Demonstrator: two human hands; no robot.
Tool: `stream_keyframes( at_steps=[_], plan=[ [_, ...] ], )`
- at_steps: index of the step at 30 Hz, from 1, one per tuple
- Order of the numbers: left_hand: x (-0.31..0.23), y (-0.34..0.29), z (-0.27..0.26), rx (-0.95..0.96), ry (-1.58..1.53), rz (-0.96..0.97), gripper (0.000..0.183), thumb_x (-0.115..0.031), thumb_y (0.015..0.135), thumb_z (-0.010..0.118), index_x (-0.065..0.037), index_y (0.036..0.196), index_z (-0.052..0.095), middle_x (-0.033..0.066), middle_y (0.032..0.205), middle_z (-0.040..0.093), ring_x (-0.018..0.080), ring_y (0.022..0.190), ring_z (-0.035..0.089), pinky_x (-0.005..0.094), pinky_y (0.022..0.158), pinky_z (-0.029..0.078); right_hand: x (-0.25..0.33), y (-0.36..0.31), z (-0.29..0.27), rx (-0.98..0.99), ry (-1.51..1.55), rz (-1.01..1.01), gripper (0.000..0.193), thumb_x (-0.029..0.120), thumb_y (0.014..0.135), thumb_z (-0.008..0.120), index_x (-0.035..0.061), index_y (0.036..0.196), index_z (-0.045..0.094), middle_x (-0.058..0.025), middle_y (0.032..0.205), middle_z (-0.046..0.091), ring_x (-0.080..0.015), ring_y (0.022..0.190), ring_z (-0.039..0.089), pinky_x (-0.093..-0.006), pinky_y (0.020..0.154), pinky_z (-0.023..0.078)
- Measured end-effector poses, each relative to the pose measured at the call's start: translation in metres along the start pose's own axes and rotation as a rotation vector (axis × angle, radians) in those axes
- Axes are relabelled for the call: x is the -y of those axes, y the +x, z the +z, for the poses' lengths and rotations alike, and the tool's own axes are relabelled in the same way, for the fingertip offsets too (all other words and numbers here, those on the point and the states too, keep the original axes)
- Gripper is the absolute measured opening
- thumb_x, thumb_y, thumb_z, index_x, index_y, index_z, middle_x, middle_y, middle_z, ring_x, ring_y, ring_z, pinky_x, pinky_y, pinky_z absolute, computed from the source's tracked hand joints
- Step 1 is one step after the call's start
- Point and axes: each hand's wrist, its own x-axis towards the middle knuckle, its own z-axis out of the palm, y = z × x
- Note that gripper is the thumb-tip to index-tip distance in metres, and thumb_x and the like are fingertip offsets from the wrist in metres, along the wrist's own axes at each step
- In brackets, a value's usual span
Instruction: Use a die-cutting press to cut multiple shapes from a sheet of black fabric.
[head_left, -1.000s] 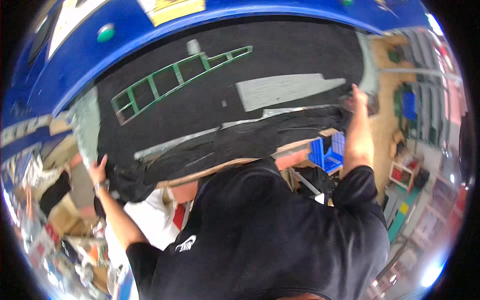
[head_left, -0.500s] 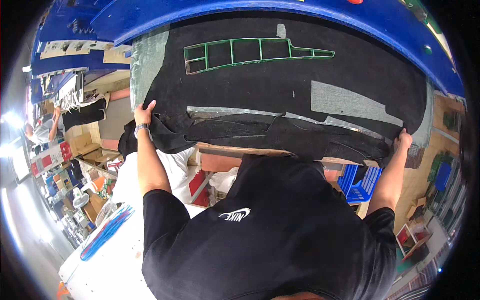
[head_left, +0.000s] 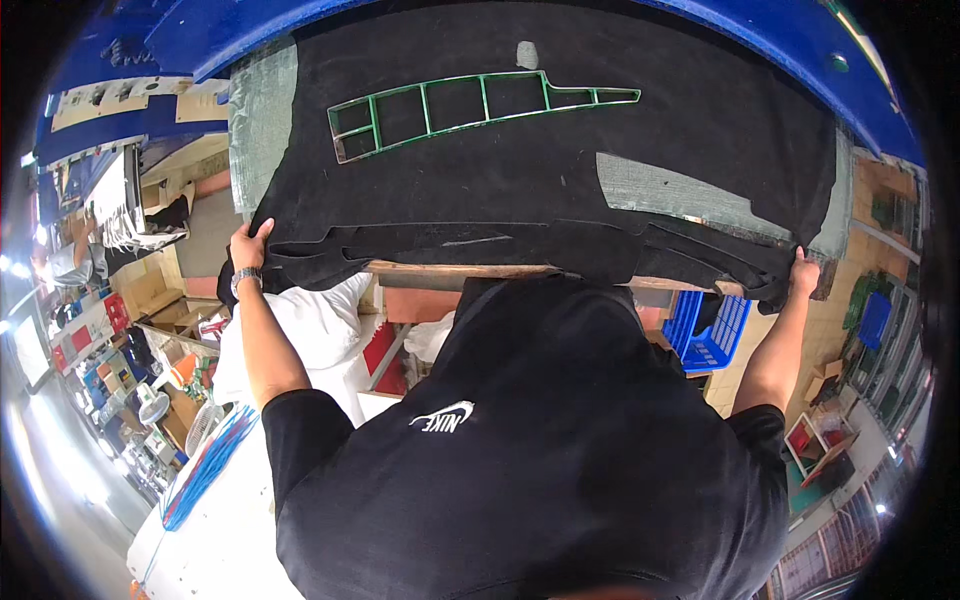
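A wide black suede-like sheet (head_left: 450,190) lies over a pale green-grey cutting board (head_left: 262,130). My left hand (head_left: 250,247) pinches its near left corner, with the thumb on top. At the near right corner, my right hand (head_left: 803,274) grips the sheet's edge. Between the hands, the near edge hangs in loose folds (head_left: 480,247). On the sheet's far half rests a green-edged metal cutting die (head_left: 455,108), long, divided into cells and tapering to the right. The board shows through a long cut-out right of centre and a small one at the back.
A blue machine beam (head_left: 790,60) arches across the far side. Below the board's near edge stand a blue plastic crate (head_left: 712,335) and a white sack (head_left: 290,335). White surface (head_left: 220,540) with blue cords (head_left: 210,470) lies at lower left. Another person (head_left: 75,262) is at far left.
The near edge of the sheet has been drawn straighter, covering the long strip of board that showed there. My left hand has shifted left. The whole view has shifted slightly.
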Motion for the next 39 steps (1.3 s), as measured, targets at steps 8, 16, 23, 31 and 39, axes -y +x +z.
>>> stream_keyframes(
  at_steps=[8, 16, 23, 31, 39],
  plan=[
    [0.021, -0.032, 0.014, 0.005, 0.002, -0.037, 0.062, -0.049, 0.078, 0.08, 0.006, 0.103, 0.07, 0.0246, 0.094, 0.072, 0.0347, 0.088, 0.071, 0.0396, 0.08, 0.053, -0.028, -0.022, -0.019, -0.13, -0.123, -0.076, 0.055, 0.056, 0.085, 0.071, 0.002, 0.092, 0.07, -0.0206, 0.093, 0.073, -0.0388, 0.088, 0.071, -0.0473, 0.083, 0.053],
    [0.017, -0.053, 0.019, -0.074, 0.191, -0.022, 0.055, -0.042, 0.08, 0.081, 0.004, 0.108, 0.066, 0.0267, 0.099, 0.069, 0.0424, 0.096, 0.066, 0.0463, 0.086, 0.051, 0.032, -0.05, -0.049, 0.412, 0.679, -0.015, 0.043, 0.039, 0.084, 0.081, 0.0082, 0.073, 0.053, 0.0005, 0.057, 0.049, -0.0116, 0.044, 0.051, -0.0279, 0.039, 0.041],
    [-0.041, -0.079, 0.03, -0.117, 0.253, 0.223, 0.06, -0.021, 0.079, 0.082, -0.008, 0.132, 0.057, 0.0211, 0.12, 0.06, 0.0413, 0.109, 0.059, 0.0472, 0.095, 0.048, 0.055, 0.111, -0.057, -0.056, 0.332, -0.177, 0.061, 0.055, 0.079, 0.076, 0.0008, 0.107, 0.069, -0.0161, 0.103, 0.074, -0.0287, 0.1, 0.07, -0.0386, 0.089, 0.052],
    [-0.172, -0.184, 0.036, 0.184, 0.154, 0.259, 0.047, -0.019, 0.086, 0.075, -0.004, 0.128, 0.06, 0.0189, 0.122, 0.062, 0.0373, 0.118, 0.057, 0.0436, 0.102, 0.045, 0.154, 0.262, -0.033, -0.1, 0.132, -0.2, 0.058, 0.058, 0.087, 0.063, 0.0078, 0.114, 0.071, -0.0176, 0.115, 0.071, -0.0336, 0.115, 0.065, -0.0426, 0.1, 0.048],
    [-0.198, -0.237, 0.068, 0.215, 0.022, 0.105, 0.043, -0.021, 0.087, 0.075, -0.005, 0.126, 0.063, 0.0157, 0.12, 0.064, 0.0316, 0.108, 0.062, 0.0403, 0.094, 0.051, 0.217, 0.319, -0.006, -0.063, 0.3, -0.475, 0.071, 0.062, 0.078, 0.072, 0.0089, 0.124, 0.067, -0.0175, 0.124, 0.068, -0.0338, 0.121, 0.061, -0.0399, 0.102, 0.045]
  ],
)
